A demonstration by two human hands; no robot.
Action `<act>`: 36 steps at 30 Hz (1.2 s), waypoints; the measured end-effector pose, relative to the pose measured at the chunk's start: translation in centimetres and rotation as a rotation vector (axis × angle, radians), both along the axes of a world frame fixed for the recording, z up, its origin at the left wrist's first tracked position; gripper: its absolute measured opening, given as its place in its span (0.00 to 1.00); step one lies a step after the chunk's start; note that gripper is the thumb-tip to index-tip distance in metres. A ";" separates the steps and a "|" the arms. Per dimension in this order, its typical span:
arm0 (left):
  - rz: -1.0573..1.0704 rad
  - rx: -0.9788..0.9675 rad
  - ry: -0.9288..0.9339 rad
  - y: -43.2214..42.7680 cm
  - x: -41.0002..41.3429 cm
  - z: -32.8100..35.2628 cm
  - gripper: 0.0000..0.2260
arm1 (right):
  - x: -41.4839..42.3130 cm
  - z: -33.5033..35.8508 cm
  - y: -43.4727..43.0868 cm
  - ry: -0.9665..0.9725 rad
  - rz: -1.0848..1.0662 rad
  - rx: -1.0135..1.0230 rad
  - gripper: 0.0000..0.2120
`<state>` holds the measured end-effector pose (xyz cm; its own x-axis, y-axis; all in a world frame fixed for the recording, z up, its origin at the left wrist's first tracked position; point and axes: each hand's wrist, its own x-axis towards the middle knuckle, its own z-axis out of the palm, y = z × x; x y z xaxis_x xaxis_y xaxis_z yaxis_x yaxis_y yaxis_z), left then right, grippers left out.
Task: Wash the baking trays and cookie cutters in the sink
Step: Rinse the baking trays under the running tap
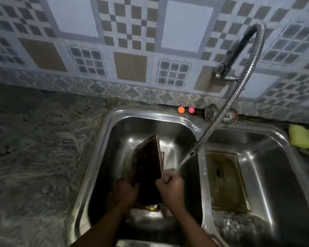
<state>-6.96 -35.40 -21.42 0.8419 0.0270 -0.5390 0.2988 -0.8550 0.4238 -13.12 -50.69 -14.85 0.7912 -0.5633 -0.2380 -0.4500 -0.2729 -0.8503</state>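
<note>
Marbled stone countertop surrounds a double steel sink. Nearest, at lower centre, the left hand grips the lower left edge of a dark baking tray, and the right hand is clenched round its right rim. The tray stands tilted on edge inside the left basin. A water stream from the flexible faucet hose lands on the right hand. A second baking tray lies flat in the right basin. Farther back, an orange ball, a pink ball and two sink strainers sit along the back ledge, with a yellow cloth at the right edge. Patterned wall tiles rise behind.
</note>
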 end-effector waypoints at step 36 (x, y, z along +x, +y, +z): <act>0.047 -0.943 0.092 -5.8 0.4 10.8 0.19 | 5.8 1.2 -5.0 0.311 0.455 -0.586 0.32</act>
